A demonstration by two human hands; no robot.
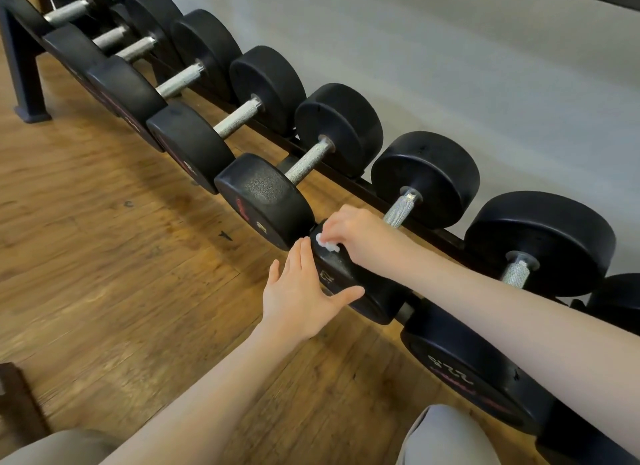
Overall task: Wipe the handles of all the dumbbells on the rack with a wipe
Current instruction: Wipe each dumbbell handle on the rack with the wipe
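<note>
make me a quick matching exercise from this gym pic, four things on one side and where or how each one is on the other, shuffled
Things:
1. left hand
2. right hand
3. wipe
4. rack leg

Place or state:
A. white, bunched up, pinched in fingers over a black weight head
B. standing on the wood floor at far left
C. fingers straight, laid against the front face of a dumbbell head
D. curled, pinching something small and white

Pairs: 1-C, 2-D, 3-A, 4-B

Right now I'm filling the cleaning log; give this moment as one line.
right hand: pinches wipe on dumbbell head | left hand: flat on it | handle: untouched
</note>
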